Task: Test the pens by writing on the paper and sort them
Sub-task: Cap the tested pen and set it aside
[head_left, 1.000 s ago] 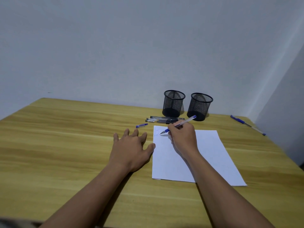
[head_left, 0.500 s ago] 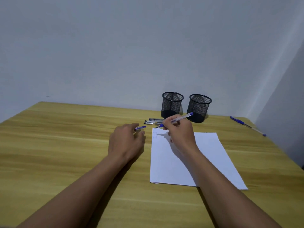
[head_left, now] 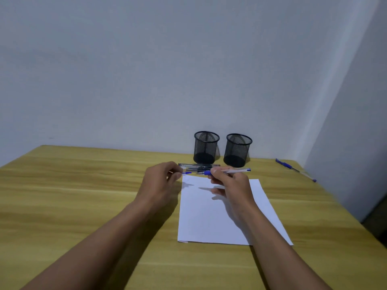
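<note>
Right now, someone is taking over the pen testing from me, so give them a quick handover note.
Left hand pinches the blue cap; right hand holds the uncapped blue pen above the paper.
The loose pens lie in front of the left cup, beside the right cup; another blue pen lies far right.
Done: nothing sorted, both cups look empty.
Left: cap and sort this pen, test the rest.
</note>
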Demonstrator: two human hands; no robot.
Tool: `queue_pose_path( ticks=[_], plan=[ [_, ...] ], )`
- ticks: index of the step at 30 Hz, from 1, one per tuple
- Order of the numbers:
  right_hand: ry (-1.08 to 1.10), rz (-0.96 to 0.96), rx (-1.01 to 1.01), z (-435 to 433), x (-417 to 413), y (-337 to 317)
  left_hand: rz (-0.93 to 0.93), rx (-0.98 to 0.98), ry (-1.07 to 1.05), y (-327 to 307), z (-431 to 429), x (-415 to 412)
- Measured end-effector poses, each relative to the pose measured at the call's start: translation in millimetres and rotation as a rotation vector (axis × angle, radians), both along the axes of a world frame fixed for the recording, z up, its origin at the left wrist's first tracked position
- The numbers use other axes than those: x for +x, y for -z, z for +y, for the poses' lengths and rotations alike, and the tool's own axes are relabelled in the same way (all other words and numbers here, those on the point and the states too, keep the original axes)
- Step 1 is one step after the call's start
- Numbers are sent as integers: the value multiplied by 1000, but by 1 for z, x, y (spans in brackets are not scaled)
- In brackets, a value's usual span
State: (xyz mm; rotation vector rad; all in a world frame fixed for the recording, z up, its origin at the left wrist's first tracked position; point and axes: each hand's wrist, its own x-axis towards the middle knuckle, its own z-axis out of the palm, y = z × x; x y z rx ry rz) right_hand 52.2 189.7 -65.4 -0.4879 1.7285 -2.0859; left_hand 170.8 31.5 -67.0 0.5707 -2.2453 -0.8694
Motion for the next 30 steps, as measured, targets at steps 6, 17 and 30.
queue_pose_path(
  ticks=[6, 17, 30],
  plan=[
    [-53, 14, -40, 17, 5, -13, 90, -12, 58, -24, 21, 5],
    [-119, 4, -94, 33, 13, -32, 152, 164, 179, -44, 43, 8],
    [-114, 23, -134, 35, 19, -41, 239, 408, 232, -50, 50, 0]
  ],
)
